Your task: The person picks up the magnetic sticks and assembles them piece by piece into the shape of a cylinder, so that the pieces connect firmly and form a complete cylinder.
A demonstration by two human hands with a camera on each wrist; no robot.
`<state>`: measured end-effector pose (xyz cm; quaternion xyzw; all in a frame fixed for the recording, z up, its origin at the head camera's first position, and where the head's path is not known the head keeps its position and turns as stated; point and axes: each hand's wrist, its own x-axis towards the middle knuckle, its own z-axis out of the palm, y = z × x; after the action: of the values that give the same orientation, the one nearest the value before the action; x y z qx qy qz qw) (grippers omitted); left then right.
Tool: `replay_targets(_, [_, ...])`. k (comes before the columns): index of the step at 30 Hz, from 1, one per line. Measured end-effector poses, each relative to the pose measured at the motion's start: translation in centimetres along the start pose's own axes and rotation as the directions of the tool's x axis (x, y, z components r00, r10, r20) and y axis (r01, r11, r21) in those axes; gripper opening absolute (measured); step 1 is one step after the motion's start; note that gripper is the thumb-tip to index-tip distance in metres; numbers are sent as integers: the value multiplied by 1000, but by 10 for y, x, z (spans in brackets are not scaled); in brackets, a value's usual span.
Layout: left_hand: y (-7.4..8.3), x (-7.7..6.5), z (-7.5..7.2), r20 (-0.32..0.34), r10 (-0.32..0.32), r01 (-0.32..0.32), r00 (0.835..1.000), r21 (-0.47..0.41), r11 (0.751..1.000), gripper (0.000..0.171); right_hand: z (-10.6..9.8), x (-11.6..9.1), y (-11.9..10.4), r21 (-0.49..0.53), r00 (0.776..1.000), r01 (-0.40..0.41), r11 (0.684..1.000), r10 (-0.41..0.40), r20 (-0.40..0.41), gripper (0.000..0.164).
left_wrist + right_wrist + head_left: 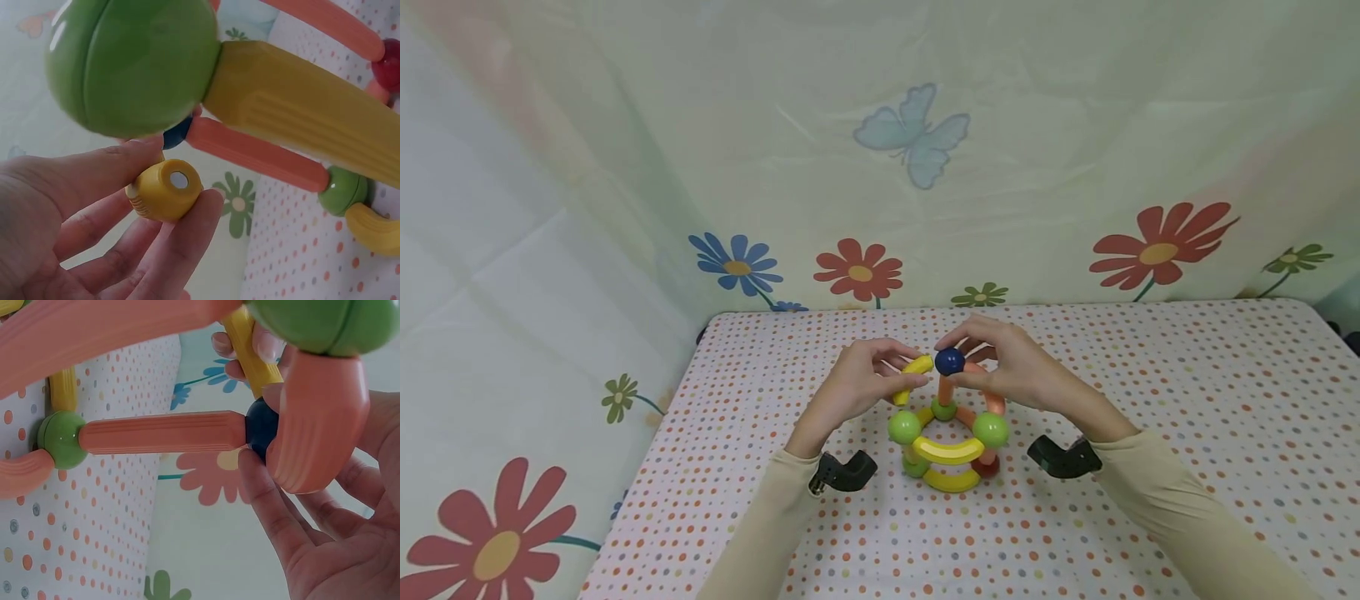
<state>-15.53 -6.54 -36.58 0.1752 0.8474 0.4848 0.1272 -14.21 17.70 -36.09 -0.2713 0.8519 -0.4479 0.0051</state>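
My left hand (855,379) pinches a curved yellow magnetic rod (913,377) between thumb and fingers. A pale magnet disc shows in the rod's end in the left wrist view. My right hand (1011,360) holds a dark blue ball (950,361) with thumb and fingertips. That ball sits on top of an upright orange rod (164,432), and a curved orange rod (322,428) also meets it. The yellow rod's other end is close to the ball; whether they touch I cannot tell. Beneath the hands stands a frame of rods and balls, with green balls (991,430) at its near upper corners.
Curved yellow rods (949,451) join the frame's near side at two levels. A red ball (987,467) lies at its lower right. The tabletop (775,375) has a dotted cover. Behind it hangs a flowered curtain (1000,208).
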Motion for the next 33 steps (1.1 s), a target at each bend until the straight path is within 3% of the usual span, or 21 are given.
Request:
replay_targets(9, [-4, 1, -2, 38, -3, 6, 999, -76, 997, 28, -2, -1, -2, -25, 1000, 9, 1000, -9, 3, 37])
replay_targets(12, [-6, 2, -4, 72, -12, 22, 997, -139, 990, 29, -8, -5, -15, -90, 999, 14, 996, -17, -31, 34])
replay_targets(16, [-8, 3, -7, 118, -25, 49, 993, -204, 978, 31, -8, -12, -42, -191, 994, 84, 978, -94, -47, 26])
replay_targets(21, [-10, 3, -10, 138, -58, 91, 989, -248, 964, 30, 16, -19, -72, -305, 979, 203, 931, -190, 71, 23])
replay_targets(26, [-8, 3, -11, 140, -93, 128, 986, -265, 956, 31, 40, -24, -79, -377, 969, 248, 892, -221, 112, 25])
replay_targets(33, [-3, 3, -11, 125, -116, 144, 985, -250, 958, 32, 50, -24, -78, -382, 979, 202, 902, -186, 80, 26])
